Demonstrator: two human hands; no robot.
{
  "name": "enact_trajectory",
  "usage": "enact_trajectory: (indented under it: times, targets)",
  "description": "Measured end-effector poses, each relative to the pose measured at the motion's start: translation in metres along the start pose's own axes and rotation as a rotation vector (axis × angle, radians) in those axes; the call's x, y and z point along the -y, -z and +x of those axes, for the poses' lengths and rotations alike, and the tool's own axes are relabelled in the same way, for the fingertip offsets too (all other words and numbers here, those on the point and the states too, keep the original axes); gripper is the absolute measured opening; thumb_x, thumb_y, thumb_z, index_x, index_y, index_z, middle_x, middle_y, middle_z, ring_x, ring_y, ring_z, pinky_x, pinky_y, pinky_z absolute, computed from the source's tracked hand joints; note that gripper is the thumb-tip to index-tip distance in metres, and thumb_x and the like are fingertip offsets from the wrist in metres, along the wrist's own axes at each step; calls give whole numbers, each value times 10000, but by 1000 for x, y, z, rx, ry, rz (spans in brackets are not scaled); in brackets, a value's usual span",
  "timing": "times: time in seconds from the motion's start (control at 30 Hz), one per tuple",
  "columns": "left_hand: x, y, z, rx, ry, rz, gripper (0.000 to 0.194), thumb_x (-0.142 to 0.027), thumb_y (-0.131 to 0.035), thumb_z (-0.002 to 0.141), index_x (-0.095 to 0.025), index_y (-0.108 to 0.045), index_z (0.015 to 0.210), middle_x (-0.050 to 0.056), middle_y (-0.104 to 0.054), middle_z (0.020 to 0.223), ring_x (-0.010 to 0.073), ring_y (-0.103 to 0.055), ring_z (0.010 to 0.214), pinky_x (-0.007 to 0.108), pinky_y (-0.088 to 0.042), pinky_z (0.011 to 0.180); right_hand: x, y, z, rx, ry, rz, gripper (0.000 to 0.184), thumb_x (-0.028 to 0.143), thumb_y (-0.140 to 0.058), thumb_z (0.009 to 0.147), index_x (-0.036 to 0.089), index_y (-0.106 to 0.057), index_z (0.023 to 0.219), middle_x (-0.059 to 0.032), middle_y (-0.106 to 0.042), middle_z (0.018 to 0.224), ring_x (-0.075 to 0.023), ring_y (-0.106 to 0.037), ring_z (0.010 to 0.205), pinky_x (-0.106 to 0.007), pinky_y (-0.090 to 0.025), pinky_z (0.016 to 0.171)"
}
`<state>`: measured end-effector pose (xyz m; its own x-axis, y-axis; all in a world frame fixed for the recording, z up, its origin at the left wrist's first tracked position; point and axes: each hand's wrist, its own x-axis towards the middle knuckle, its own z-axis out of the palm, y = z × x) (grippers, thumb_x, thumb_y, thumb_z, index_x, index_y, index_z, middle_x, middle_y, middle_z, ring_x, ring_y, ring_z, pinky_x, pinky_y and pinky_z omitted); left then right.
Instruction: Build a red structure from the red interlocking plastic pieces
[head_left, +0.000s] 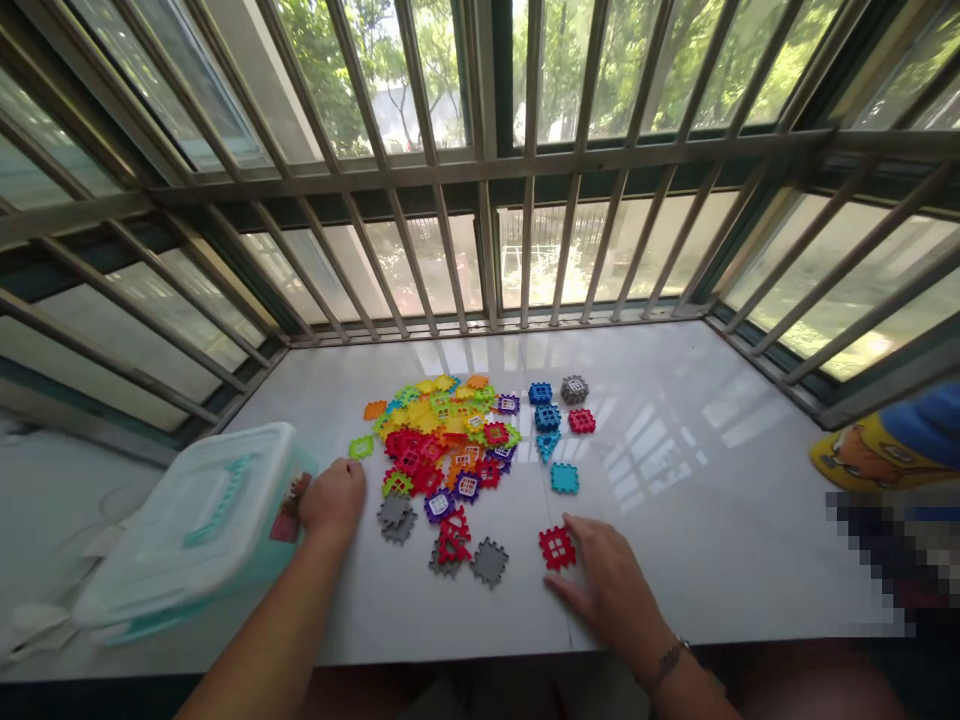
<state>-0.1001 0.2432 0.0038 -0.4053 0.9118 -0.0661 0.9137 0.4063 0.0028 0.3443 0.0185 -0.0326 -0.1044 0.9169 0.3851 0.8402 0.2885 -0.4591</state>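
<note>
Right hand (pixel 604 570) is part-open: thumb and forefinger spread about a red window tile (pixel 557 548), forefinger by its far corner, thumb just off its near side, nothing gripped. Tile lies flat on the white table (pixel 712 560). Left of it I see a grey tile (pixel 490 562), then red triangles (pixel 454 537) overlapping more grey. Left hand (pixel 334 500) is between the lidded box (pixel 187 500) and the tiles; its fingers curl away from my camera, so I can't tell how closed they are or whether they hold anything. Farther: mixed-colour heap (pixel 416 455), centre. Right of the heap, near to far: turquoise square (pixel 565 478), blue triangle (pixel 547 445), blue stacks (pixel 547 417). Right of those, a low red stack (pixel 582 420), grey stack (pixel 574 388) beyond. Far side: window bars (pixel 487 165), trees (pixel 562 60) outside.
</note>
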Motion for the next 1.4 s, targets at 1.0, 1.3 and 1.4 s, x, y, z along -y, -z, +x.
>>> enact_trajectory:
  times: [1.0,1.3,1.4]
  targets:
    - [8,-11,15,44,3,-32,574,-541,-322,1058,-239,-808,1105,231,-806,1178,423,-743,1033,498,-547,803,-135,-3,168,-317,-163,-40,565,595,-711,987,213,-602,1390,-181,-693,1309,-373,-637,1184,-562,-572,1045]
    - [7,-11,13,50,15,0,602,-552,-271,1066,-238,-785,1072,199,-803,1140,395,-729,1011,466,-523,792,-141,-6,171,-276,-154,-50,532,583,-708,990,206,-617,1355,-172,-710,1278,-383,-630,1208,-574,-538,1093]
    - [7,-12,14,44,11,-2,596,-563,-269,1069,-247,-774,1075,197,-803,1156,390,-724,1002,464,-516,783,-142,-7,171,-270,-151,-52,532,577,-706,992,202,-618,1357,-173,-712,1278,-384,-631,1210,-573,-537,1097]
